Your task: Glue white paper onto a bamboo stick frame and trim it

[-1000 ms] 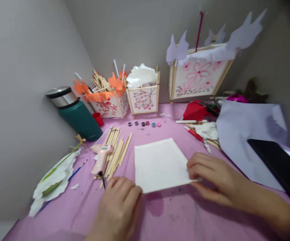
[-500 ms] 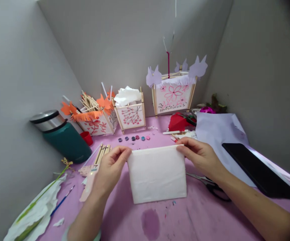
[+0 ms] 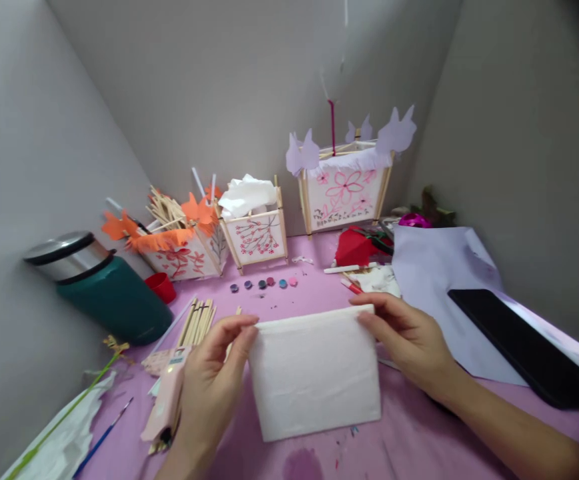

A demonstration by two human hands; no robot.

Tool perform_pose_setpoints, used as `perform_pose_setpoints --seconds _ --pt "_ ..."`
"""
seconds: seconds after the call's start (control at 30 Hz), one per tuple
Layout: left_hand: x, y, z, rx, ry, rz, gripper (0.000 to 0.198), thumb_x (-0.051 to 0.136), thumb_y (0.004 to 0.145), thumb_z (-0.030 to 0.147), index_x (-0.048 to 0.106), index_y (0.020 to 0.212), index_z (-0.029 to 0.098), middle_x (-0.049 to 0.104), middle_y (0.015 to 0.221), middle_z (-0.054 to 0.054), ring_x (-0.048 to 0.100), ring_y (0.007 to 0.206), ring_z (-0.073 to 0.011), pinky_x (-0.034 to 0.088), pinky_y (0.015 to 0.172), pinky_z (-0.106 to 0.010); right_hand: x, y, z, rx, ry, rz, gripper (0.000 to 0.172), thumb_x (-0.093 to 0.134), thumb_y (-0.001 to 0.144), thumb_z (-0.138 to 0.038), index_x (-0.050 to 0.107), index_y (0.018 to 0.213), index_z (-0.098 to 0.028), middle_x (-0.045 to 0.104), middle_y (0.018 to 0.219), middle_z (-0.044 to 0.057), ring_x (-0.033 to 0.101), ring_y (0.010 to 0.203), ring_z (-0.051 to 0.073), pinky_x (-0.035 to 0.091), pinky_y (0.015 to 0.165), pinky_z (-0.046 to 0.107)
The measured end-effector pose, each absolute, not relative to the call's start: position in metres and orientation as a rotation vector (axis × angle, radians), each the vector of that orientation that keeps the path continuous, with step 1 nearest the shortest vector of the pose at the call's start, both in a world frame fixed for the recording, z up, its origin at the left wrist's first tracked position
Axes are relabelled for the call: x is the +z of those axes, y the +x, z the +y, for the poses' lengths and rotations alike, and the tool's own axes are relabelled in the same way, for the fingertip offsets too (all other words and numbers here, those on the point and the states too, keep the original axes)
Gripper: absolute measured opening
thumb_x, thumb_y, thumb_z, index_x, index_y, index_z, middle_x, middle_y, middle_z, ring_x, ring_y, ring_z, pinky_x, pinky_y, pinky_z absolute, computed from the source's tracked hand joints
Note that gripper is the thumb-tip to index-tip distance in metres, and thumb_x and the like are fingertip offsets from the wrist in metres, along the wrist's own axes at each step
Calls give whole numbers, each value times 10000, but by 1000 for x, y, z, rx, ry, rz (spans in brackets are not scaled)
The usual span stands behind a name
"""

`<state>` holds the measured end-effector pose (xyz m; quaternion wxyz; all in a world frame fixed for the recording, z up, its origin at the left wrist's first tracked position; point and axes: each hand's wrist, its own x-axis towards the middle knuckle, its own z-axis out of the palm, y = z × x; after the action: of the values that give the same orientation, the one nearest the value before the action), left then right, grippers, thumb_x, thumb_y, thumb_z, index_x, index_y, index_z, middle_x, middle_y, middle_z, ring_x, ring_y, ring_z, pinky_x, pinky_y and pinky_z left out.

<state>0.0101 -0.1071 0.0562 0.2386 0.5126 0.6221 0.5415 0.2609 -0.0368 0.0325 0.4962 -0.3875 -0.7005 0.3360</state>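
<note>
A white rectangular panel point(image 3: 317, 380) stands tilted over the purple cloth, its face towards me. My left hand point(image 3: 222, 367) pinches its upper left corner between thumb and fingers. At the upper right corner, my right hand point(image 3: 409, 333) grips it the same way. Left of the panel, beside my left wrist, lie a pink packet point(image 3: 167, 393) and a bundle of thin wooden sticks point(image 3: 198, 321). Small paint pots point(image 3: 262, 285) stand in a row beyond the panel. Scissors are mostly hidden under my right hand.
Decorated lanterns point(image 3: 347, 193) stand at the back, one holding sticks point(image 3: 167, 210), another white tissue point(image 3: 248, 195). A green bottle point(image 3: 117, 293) and red cup point(image 3: 160, 288) are left. A black phone-like slab point(image 3: 524, 347) lies on lilac paper point(image 3: 432, 267) at right; a paintbrush point(image 3: 103, 437) lies front left.
The view has shifted slightly. The panel and both hands appear lower and a little nearer, and the panel is still held at both upper corners. More of the pink packet shows.
</note>
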Motion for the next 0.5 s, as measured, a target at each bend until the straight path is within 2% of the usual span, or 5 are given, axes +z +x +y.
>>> perform_pose_setpoints --seconds 0.07,0.13,0.3,0.4,0.5 --pt "54 8 -109 1480 1398 1760 218 633 801 411 658 933 240 671 888 5 583 828 -147 419 716 -213 30 259 -38 772 -885 -1659 333 581 869 -321 550 1185 -222 532 724 -12 499 624 128 422 552 247" --pt "51 6 -110 1477 1384 1799 230 646 784 425 668 923 243 681 913 4 590 849 -155 429 727 -216 29 258 -40 706 -821 -1654 353 584 867 -290 525 1208 -222 505 714 -24 491 621 121 428 557 243" --pt "47 2 -110 1517 1276 1750 234 688 740 412 675 898 239 685 873 8 615 820 -174 472 667 -231 36 260 -44 576 -833 -1705 172 572 871 -270 627 1019 -204 563 690 -21 510 607 107 432 555 234" --pt "44 -1 -107 1513 1214 1687 250 706 712 410 687 888 233 687 806 5 629 754 -188 498 604 -252 40 261 -44 601 -901 -1691 155 576 863 -309 656 935 -198 591 667 -14 527 599 115 436 547 240" --pt "39 -3 -104 1491 1174 1694 261 712 698 418 705 880 232 702 830 -3 643 782 -204 526 620 -266 41 261 -43 689 -942 -1678 155 570 862 -317 667 880 -198 624 697 -3 545 613 118 442 553 240"
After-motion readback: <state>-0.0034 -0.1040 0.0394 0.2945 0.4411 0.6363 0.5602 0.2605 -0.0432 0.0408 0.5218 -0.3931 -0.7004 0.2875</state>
